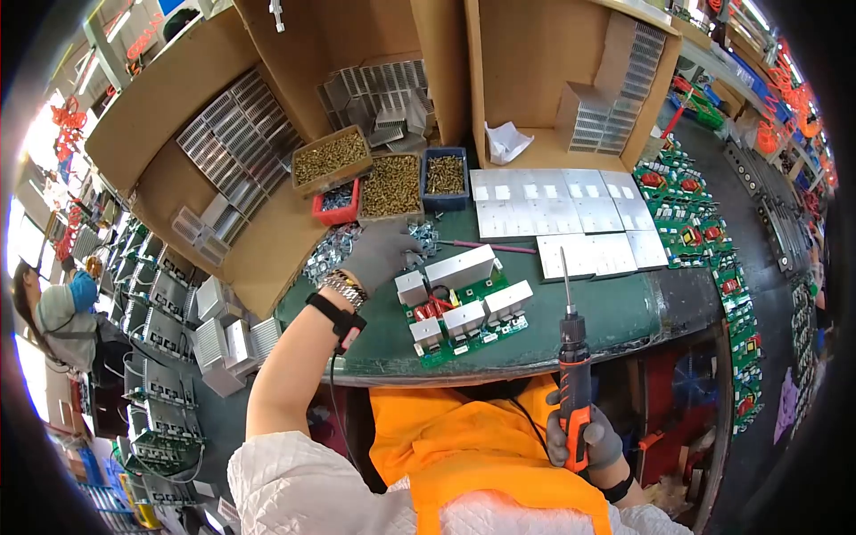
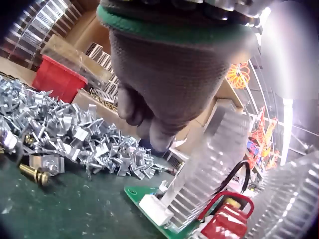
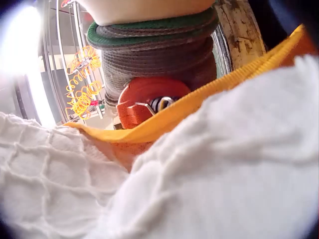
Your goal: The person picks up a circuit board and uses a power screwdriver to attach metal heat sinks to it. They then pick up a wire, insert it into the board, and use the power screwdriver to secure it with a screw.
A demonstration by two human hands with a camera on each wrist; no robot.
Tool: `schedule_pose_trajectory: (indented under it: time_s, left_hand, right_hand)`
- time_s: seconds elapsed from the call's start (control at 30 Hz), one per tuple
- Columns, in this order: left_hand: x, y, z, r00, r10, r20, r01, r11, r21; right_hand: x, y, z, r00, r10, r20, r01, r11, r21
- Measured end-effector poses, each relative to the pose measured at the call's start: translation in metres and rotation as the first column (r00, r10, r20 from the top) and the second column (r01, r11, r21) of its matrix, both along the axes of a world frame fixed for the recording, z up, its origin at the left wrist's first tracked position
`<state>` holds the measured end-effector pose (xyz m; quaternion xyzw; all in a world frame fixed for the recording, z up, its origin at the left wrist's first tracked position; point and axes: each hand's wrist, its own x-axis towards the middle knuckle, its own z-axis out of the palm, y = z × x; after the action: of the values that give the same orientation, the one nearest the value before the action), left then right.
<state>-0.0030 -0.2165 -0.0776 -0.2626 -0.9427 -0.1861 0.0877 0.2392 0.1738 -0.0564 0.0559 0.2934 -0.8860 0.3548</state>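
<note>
My left hand, in a grey glove, reaches over the right end of a pile of small silvery metal clips. Its fingers bend downward in the left wrist view, and nothing shows between them. A brass-coloured screw lies at the near edge of that pile. Close to this hand sits a green circuit board with several aluminium heat sinks standing on it. Low at the right, my gloved right hand grips an orange and black power screwdriver, its long bit pointing up. In the right wrist view, apron and sleeve cover most of that tool.
Behind the clips stand boxes of brass screws, a blue bin and a red bin. Flat aluminium plates lie at the right rear, near a thin red-handled rod. Cardboard boxes line the back; more boards stand right.
</note>
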Motion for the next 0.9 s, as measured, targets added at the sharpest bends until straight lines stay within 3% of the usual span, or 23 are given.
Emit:
schedule_pose_trajectory:
  time_s: [0.07, 0.2, 0.23, 0.27, 0.3, 0.33, 0.37, 0.4, 0.43, 0.5, 0.53, 0.67, 0.8, 0.9]
  left_hand:
    - [-0.012, 0.006, -0.01, 1.0, -0.021, 0.005, 0.022, 0.97, -0.243]
    - [-0.017, 0.011, -0.012, 0.995, -0.089, -0.04, 0.076, 0.965, -0.25]
    - [-0.013, 0.009, -0.007, 0.983, -0.104, -0.151, 0.083, 0.987, -0.136]
    - [-0.007, 0.011, 0.002, 0.983, -0.112, -0.148, 0.092, 0.986, -0.138]
    - [0.0, 0.013, 0.014, 0.997, 0.064, -0.045, -0.057, 0.986, 0.156]
    - [0.009, 0.016, 0.027, 0.973, 0.205, 0.106, -0.231, 0.881, 0.412]
    - [0.021, 0.022, 0.046, 0.974, 0.197, 0.114, -0.226, 0.887, 0.403]
    - [0.037, 0.031, 0.067, 0.939, 0.122, 0.321, -0.305, 0.725, 0.618]
    - [0.052, 0.04, 0.084, 0.871, -0.006, 0.49, -0.42, 0.507, 0.753]
    - [0.084, 0.061, 0.106, 0.833, -0.093, 0.545, -0.445, 0.474, 0.76]
    - [0.096, 0.067, 0.108, 0.794, -0.179, 0.58, -0.467, 0.43, 0.772]
    - [0.108, 0.065, 0.088, 0.756, -0.2, 0.623, -0.533, 0.364, 0.764]
    - [0.115, 0.068, 0.082, 0.764, -0.181, 0.619, -0.537, 0.352, 0.766]
    - [0.117, 0.073, 0.082, 0.803, -0.138, 0.579, -0.489, 0.402, 0.774]
  right_hand:
    - [0.001, -0.003, 0.0, 1.0, -0.004, -0.014, 0.004, 1.0, 0.018]
    - [0.0, -0.003, 0.006, 0.999, 0.039, -0.033, -0.036, 0.997, 0.07]
    - [-0.001, -0.002, 0.007, 0.995, 0.089, -0.036, -0.084, 0.989, 0.118]
    - [-0.002, -0.002, 0.008, 0.99, 0.139, -0.035, -0.132, 0.977, 0.165]
    - [-0.003, -0.002, 0.01, 0.991, 0.13, -0.03, -0.124, 0.979, 0.16]
    - [-0.006, -0.004, 0.012, 0.972, 0.221, -0.082, -0.183, 0.926, 0.33]
    - [-0.008, -0.007, 0.014, 0.941, 0.317, -0.116, -0.223, 0.843, 0.49]
    - [-0.008, -0.011, 0.014, 0.946, 0.306, -0.108, -0.22, 0.849, 0.48]
    - [-0.009, -0.018, 0.013, 0.918, 0.359, -0.166, -0.204, 0.79, 0.578]
    - [-0.017, -0.031, 0.029, 0.859, 0.477, -0.187, -0.195, 0.641, 0.742]
    - [-0.02, -0.035, 0.03, 0.862, 0.475, -0.179, -0.202, 0.645, 0.737]
    - [-0.022, -0.04, 0.03, 0.827, 0.537, -0.166, -0.238, 0.601, 0.763]
    - [-0.019, -0.04, 0.036, 0.821, 0.545, -0.169, -0.216, 0.572, 0.792]
    - [-0.018, -0.039, 0.038, 0.829, 0.539, -0.151, -0.228, 0.572, 0.788]
